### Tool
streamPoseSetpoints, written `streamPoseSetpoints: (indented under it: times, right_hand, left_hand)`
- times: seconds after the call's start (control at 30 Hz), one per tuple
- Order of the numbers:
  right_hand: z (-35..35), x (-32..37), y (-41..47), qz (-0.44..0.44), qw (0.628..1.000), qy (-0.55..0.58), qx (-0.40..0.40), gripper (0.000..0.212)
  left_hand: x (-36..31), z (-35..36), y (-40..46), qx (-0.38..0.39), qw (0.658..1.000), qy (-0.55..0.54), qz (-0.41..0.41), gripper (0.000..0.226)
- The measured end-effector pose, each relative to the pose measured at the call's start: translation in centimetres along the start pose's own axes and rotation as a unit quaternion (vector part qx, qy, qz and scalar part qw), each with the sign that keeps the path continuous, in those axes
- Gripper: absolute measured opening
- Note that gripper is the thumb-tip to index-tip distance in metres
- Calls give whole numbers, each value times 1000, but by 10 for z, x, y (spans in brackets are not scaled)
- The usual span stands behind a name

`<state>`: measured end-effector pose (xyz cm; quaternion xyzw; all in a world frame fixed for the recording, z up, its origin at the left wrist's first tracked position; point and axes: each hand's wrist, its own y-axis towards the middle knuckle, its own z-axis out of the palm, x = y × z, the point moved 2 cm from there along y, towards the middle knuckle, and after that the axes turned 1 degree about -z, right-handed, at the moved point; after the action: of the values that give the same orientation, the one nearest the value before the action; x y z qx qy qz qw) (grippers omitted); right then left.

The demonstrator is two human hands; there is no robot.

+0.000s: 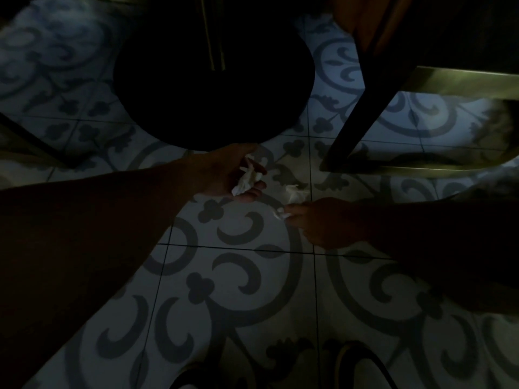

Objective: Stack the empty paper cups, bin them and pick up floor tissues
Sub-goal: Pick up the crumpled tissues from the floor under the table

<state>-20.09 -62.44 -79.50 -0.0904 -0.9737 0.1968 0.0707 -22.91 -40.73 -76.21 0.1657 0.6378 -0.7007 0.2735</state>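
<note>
I look down at a dim patterned tile floor. My left hand is held low over the floor, palm turned right, with a crumpled white tissue in its curled fingers. My right hand reaches in from the right and pinches a small white tissue scrap at its fingertips. Another crumpled white tissue lies on the floor just above the right hand's fingertips, between the two hands. No paper cups are in view.
A round black table base with a central post stands just beyond my left hand. A dark chair leg and its brass-coloured rails stand at the upper right. My shoes show at the bottom edge.
</note>
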Motion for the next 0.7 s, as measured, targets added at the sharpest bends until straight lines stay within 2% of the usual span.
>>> streamPoseSetpoints:
  times: [0.13, 0.27, 0.4, 0.5, 0.6, 0.7]
  right_hand:
    - [-22, 3, -3, 4, 998, 14, -53, 44]
    - [-39, 2, -9, -14, 990, -24, -139, 69]
    - [-52, 7, -11, -85, 973, -64, -203, 76]
    - [-48, 9, -5, -90, 972, -79, -203, 79]
    - [-47, 11, -1, -91, 976, -83, -182, 67]
    - [-53, 14, 0, -92, 978, -92, -163, 65]
  left_hand:
    - [-2, 0, -4, -5, 999, -35, 6, 60]
    - [-3, -2, -5, -19, 998, -52, 3, 61]
    - [0, -1, -4, -7, 999, -43, -1, 65]
    - [1, 2, -4, 18, 1000, -18, -12, 66]
    - [0, 4, -4, 58, 998, -25, -28, 69]
    - [1, 7, -5, 87, 995, -15, -39, 72]
